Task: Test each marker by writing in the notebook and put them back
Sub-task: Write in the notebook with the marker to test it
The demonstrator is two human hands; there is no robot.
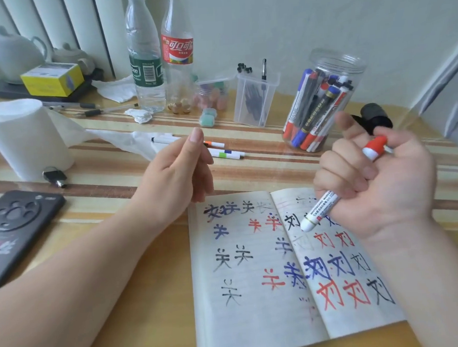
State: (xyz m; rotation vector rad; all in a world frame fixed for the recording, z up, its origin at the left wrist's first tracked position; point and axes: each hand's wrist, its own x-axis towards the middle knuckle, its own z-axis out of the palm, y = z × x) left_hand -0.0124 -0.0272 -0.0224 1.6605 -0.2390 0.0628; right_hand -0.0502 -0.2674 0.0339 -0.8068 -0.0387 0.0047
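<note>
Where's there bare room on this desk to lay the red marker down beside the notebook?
Barest patch: the tabletop between the phone and the left edge of the notebook, though the left forearm crosses above it. A narrower strip lies between the notebook's top and the thin pens. Crowded: the back row, bottles to marker jar.

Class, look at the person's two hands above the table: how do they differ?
The right hand grips a red-ended marker in its fist; the left hand holds nothing and is relaxed. The right hand is over the notebook; the left hand is over the table beside it. Both are bare.
</note>
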